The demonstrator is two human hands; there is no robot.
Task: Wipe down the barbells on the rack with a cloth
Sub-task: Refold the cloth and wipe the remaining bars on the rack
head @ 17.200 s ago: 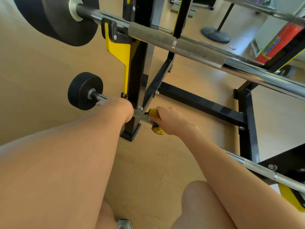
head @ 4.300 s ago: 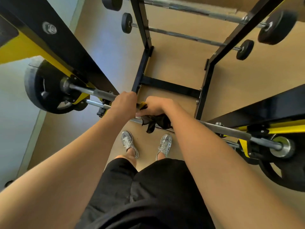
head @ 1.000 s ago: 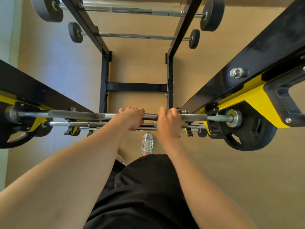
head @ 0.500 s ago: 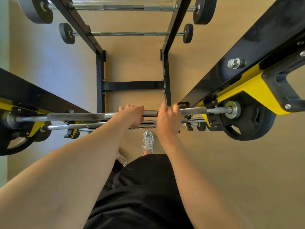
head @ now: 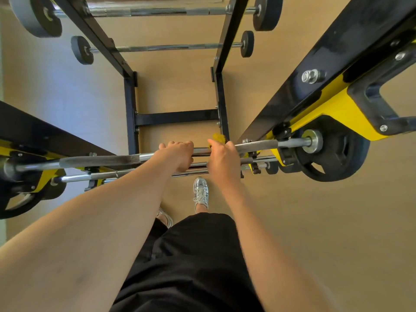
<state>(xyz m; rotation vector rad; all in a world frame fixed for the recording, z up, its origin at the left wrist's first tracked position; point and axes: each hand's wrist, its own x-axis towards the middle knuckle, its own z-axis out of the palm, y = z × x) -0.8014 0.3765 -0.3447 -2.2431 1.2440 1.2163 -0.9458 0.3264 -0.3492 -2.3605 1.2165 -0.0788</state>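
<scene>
I look straight down through a black and yellow rack (head: 292,93). The top barbell (head: 99,160) runs left to right across the middle, a chrome bar with grey knurled sections and black plates (head: 333,154) at its ends. My left hand (head: 177,154) is closed around this bar near its middle. My right hand (head: 221,156) grips the bar just to the right, with a yellow cloth (head: 218,138) pressed under it; only a corner of the cloth sticks out above the fingers. More barbells (head: 193,171) lie directly beneath, mostly hidden by my hands.
On the rack's far side hang two more barbells (head: 171,11) (head: 166,47) with black end plates. The rack's black base crossbar (head: 175,117) lies on the tan wooden floor. My feet in silver shoes (head: 200,192) stand under the bar.
My right hand has slid slightly right along the top bar, and the yellow cloth corner now shows above its fingers. The left hand keeps its grip.
</scene>
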